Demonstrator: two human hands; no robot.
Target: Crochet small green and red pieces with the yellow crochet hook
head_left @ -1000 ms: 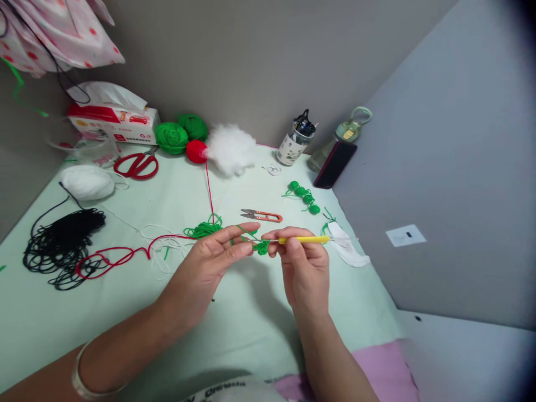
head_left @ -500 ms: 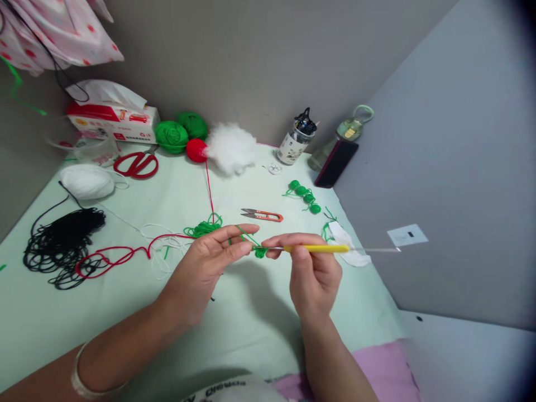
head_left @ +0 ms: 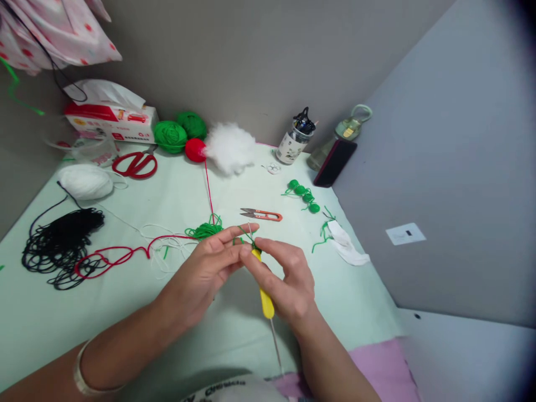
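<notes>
My left hand [head_left: 207,268] pinches a small green crochet piece [head_left: 251,243], with green yarn [head_left: 205,229] running over its forefinger to a loose heap on the table. My right hand [head_left: 288,279] grips a yellow-handled crochet hook [head_left: 263,293], its tip pointing up into the green piece and its metal tail slanting down towards me. Both hands meet just above the pale green tablecloth [head_left: 234,329].
Orange thread snips [head_left: 262,214] lie just beyond the hands. Several small green crocheted balls [head_left: 305,195], white cloth [head_left: 347,245], red yarn strand [head_left: 121,257], black yarn [head_left: 58,240], white yarn ball [head_left: 86,181], red scissors [head_left: 134,164], green and red yarn balls [head_left: 180,134], stuffing [head_left: 230,146], jar [head_left: 295,142], phone [head_left: 335,163].
My right hand has swung the hook from lying level and pointing left to standing nearly upright, handle towards me, and has moved in closer to my left hand.
</notes>
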